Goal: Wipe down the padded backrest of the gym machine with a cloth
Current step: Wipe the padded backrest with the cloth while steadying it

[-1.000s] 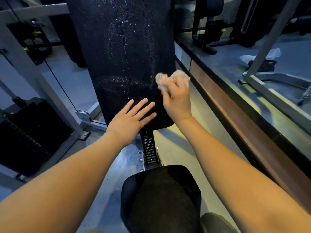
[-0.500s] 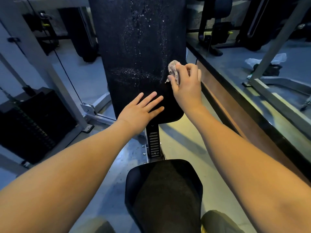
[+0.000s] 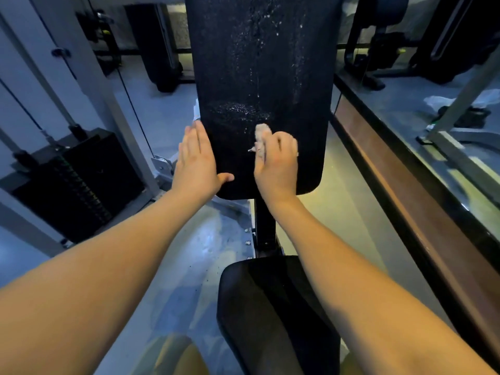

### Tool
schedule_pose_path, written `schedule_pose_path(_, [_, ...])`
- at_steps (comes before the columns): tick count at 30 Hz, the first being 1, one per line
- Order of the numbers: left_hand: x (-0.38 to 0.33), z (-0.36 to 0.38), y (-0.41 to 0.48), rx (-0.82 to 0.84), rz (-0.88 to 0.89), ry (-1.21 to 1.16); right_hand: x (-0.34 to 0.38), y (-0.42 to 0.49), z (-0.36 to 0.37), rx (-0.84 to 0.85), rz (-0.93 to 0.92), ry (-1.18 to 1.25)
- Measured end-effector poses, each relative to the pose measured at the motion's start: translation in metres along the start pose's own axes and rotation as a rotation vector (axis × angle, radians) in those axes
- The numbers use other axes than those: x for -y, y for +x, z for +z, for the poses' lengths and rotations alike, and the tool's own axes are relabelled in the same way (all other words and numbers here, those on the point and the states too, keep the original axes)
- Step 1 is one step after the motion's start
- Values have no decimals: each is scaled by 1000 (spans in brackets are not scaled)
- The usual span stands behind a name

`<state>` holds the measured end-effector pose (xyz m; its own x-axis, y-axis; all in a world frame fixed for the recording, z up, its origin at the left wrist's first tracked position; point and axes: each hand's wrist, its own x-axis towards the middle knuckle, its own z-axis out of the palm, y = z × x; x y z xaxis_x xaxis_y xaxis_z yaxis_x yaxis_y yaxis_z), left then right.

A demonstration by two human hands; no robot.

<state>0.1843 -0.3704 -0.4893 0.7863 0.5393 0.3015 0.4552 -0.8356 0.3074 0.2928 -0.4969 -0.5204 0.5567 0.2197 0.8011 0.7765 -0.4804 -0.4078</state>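
The right hand (image 3: 276,161) is curled around a small crumpled pale cloth (image 3: 262,136), pressing it against the lower middle of the tall black padded backrest (image 3: 259,63); white droplets speckle the pad above it. The left hand (image 3: 196,162) lies flat on the backrest's lower left edge, fingers together, thumb splayed; the black padded seat (image 3: 270,315) sits below.

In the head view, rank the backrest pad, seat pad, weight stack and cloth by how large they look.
1. Backrest pad
2. Seat pad, though it is nearer the camera, so unsure against the backrest
3. Weight stack
4. Cloth, mostly hidden in the right hand
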Motion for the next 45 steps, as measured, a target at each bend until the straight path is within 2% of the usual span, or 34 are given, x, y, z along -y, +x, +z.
schedule_pose_path(3, [-5, 13, 7, -11, -59, -44, -10, -4, -2, 137, -249, -8])
schedule_pose_path(5, [-5, 19, 8, -34, -81, -47, -27, 11, -14, 163, -382, -50])
schedule_pose_path(6, [-5, 20, 8, -42, -79, -39, -34, 19, -19, 126, -360, -64])
schedule_pose_path(9, [-3, 20, 8, -49, -71, -16, -30, 25, -17, -15, -57, -18])
schedule_pose_path(10, [-2, 20, 8, -52, -67, -11, -20, 17, -11, -20, -26, -2])
schedule_pose_path(11, [-2, 21, 7, -57, -63, -5, -8, 5, -3, 14, -62, 12])
schedule_pose_path(14, [-1, 20, 7, -61, -57, -5, 5, -16, 9, 225, -373, -10])
schedule_pose_path(15, [0, 20, 7, -63, -57, 1, -1, -8, 5, 236, -426, -29])
schedule_pose_path(17, [0, 18, 7, -56, -49, 16, -18, 17, -11, 127, -357, -58])
schedule_pose_path(19, [1, 19, 6, -64, -40, 18, -35, 45, -29, -45, -178, -77])
schedule_pose_path(22, [-1, 20, 6, -77, -37, 4, -30, 51, -30, -140, 97, -1])
schedule_pose_path(24, [-2, 20, 5, -77, -39, 1, -3, 32, -13, -84, 29, 24])
schedule_pose_path(26, [-2, 19, 5, -70, -41, 2, 16, 14, -2, 95, -257, 21])
schedule_pose_path(28, [-3, 17, 5, -66, -34, 11, 6, 23, -7, 173, -397, -21])
schedule_pose_path(31, [-1, 17, 5, -60, -24, 5, -29, 54, -30, -19, -205, -112])
schedule_pose_path(34, [0, 19, 5, -68, -25, 3, -35, 63, -36, -122, 129, -57])
schedule_pose_path(35, [-1, 19, 5, -70, -26, 4, -25, 60, -31, -142, 162, -23])
schedule_pose_path(36, [-1, 19, 5, -70, -28, 8, -11, 54, -23, -131, 121, 8])
schedule_pose_path(39, [-2, 17, 5, -52, -42, 15, 16, 31, -4, 135, -359, 1])
schedule_pose_path(40, [-3, 16, 5, -47, -47, 18, 15, 32, -4, 211, -462, -32])
schedule_pose_path(42, [-3, 16, 5, -47, -43, 26, -4, 48, -15, 199, -457, -106])
schedule_pose_path(45, [-3, 16, 4, -52, -41, 32, -40, 74, -40, -48, -191, -148])
